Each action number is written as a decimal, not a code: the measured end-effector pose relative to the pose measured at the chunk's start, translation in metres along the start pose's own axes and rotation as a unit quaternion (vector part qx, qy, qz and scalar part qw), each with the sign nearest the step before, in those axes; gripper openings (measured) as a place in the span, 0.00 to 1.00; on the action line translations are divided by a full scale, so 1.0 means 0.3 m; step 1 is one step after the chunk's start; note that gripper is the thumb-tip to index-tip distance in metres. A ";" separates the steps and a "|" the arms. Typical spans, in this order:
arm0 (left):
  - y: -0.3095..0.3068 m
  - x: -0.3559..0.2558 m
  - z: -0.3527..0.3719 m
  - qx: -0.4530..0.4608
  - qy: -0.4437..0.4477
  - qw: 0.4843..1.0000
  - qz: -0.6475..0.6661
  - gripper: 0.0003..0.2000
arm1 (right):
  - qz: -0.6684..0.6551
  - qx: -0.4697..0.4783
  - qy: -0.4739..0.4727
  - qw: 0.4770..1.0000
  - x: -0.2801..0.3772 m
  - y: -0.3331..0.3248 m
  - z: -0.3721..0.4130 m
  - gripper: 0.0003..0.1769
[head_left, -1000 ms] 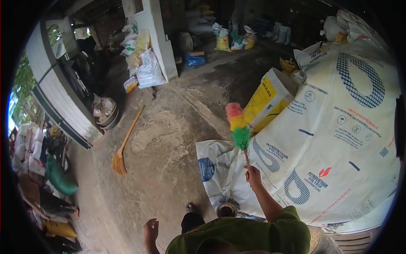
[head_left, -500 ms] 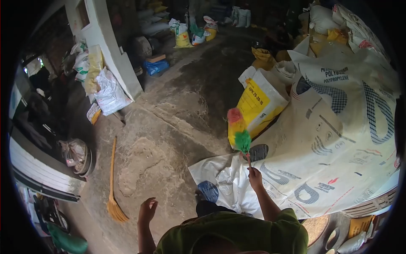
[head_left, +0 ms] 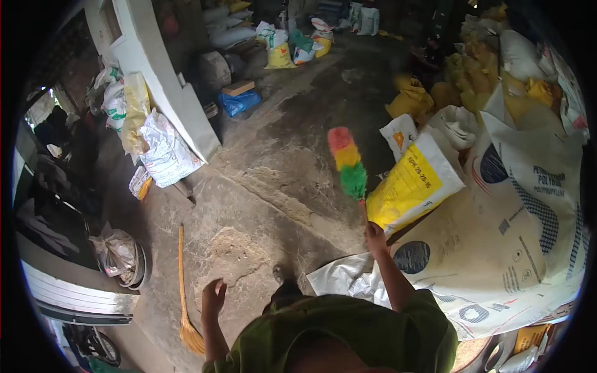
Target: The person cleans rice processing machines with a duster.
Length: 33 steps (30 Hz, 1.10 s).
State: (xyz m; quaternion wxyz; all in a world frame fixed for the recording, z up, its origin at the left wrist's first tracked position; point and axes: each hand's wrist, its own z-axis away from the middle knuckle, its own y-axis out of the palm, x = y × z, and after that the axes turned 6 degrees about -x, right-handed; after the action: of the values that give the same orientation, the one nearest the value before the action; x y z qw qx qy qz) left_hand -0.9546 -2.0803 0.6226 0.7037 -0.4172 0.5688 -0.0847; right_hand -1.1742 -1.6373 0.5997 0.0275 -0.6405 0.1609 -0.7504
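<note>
My right hand (head_left: 375, 239) is wrapped around the handle of a feather duster (head_left: 346, 155), whose fluffy head is banded red, yellow and green. The duster points up and forward, just left of a yellow and white fertilizer sack (head_left: 416, 180) marked NPK. My left hand (head_left: 214, 295) is empty, its fingers loosely bent and apart, over the bare floor. Nearest to that hand lies a straw broom (head_left: 186, 332) with a long handle. A large printed plastic sheet (head_left: 485, 230) spreads to the right of my right arm.
Filled sacks (head_left: 165, 146) lean on a white pillar (head_left: 168, 74) at the left. A bucket (head_left: 140, 267) with a plastic bag stands by the left wall. More sacks (head_left: 280, 53) sit at the back, near a blue bundle (head_left: 239, 102). The concrete floor (head_left: 292, 193) is rough and cracked.
The view has shifted forward and right as I moved. The duster, still in my right hand, has come off the front of the yellow sack to its left. My left hand remains empty.
</note>
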 end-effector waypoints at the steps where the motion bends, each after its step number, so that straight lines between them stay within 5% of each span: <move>1: -0.022 0.021 -0.104 0.014 0.031 0.999 -0.014 0.12 | -0.018 -0.008 0.027 0.999 0.012 0.064 -0.011 0.17; 3: -0.051 0.048 -0.329 -0.010 0.102 0.992 -0.073 0.12 | 0.007 0.003 0.015 1.000 -0.045 0.179 -0.111 0.16; 7: -0.149 -0.036 -0.743 -0.062 0.114 0.991 0.022 0.11 | -0.064 -0.011 0.054 0.996 0.103 0.426 -0.277 0.14; 9: -0.198 -0.127 -0.901 -0.082 0.139 0.985 0.056 0.12 | -0.015 0.001 -0.025 1.000 0.093 0.514 -0.400 0.17; 11: -0.218 -0.166 -1.038 -0.074 0.145 0.983 0.091 0.13 | -0.075 0.032 -0.007 0.997 0.164 0.620 -0.462 0.17; 18: -0.142 -0.087 -1.373 -0.037 0.035 0.978 0.204 0.11 | 0.029 0.117 0.015 0.993 0.257 1.052 -0.802 0.15; 25: 0.017 0.100 -1.939 -0.129 -0.059 0.979 0.145 0.12 | 0.012 0.214 0.016 0.977 0.382 1.615 -1.466 0.17; 33: 0.109 -0.085 -2.530 -0.002 -0.105 0.984 0.144 0.13 | -0.014 0.240 -0.003 0.971 0.833 1.998 -2.127 0.15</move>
State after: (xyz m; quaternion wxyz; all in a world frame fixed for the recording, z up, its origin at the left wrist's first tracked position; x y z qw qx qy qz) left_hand -1.6361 -2.4167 0.6153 0.7635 -0.3390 0.5461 0.0623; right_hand -1.9366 -2.1349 0.5904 0.1705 -0.6193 -0.0325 -0.7657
